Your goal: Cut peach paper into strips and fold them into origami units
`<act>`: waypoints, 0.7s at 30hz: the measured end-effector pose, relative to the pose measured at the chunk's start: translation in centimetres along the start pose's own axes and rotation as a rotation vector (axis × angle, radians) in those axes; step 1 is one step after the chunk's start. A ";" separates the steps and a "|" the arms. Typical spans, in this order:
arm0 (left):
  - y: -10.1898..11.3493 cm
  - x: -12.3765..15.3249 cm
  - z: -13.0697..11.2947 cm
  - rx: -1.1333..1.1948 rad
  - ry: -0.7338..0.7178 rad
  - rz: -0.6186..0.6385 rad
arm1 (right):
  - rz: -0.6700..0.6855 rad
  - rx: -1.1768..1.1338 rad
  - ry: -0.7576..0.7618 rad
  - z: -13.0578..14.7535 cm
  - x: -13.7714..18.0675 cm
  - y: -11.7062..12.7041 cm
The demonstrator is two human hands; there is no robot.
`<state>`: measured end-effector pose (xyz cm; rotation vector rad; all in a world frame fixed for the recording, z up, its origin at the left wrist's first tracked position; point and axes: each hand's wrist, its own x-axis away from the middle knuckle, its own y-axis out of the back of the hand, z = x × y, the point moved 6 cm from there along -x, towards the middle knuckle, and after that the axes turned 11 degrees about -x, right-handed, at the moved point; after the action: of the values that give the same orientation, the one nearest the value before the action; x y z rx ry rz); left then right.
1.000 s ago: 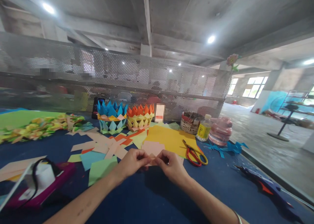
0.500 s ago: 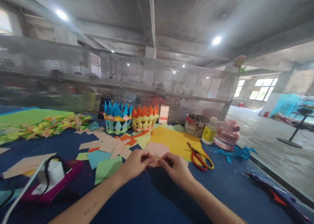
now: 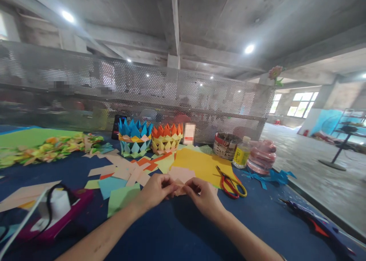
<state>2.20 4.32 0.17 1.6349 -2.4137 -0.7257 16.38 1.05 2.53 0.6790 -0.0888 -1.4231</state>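
Your left hand [image 3: 156, 190] and right hand [image 3: 203, 196] are both closed in a pinch on the pink paper piece [image 3: 178, 186], at 12 o'clock from your wrists. Folding appears partway; two finished paper baskets [image 3: 151, 138] stand at 11 o'clock.

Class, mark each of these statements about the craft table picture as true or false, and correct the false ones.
1. Both hands pinch one small pink paper piece. True: the left hand and right hand meet on the pink paper piece.
2. The scissors lie to the left of the hands. False: the scissors lie to their right, on the yellow sheet.
3. Two folded paper baskets stand side by side. True: the blue-topped basket stands beside the orange-topped basket.
4. The table cover is red. False: the table cover is dark blue.
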 end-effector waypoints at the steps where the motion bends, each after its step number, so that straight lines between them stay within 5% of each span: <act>1: 0.1 0.0 0.0 0.002 -0.004 -0.006 | -0.004 0.005 -0.005 -0.1 0.0 0.1; 21: 1.4 0.1 -0.3 -0.086 0.035 -0.124 | -0.057 -0.085 0.017 -1.2 -0.6 1.0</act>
<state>1.07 4.57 1.10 1.7595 -2.2409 -0.8017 17.69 2.09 2.27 0.6273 0.0042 -1.4676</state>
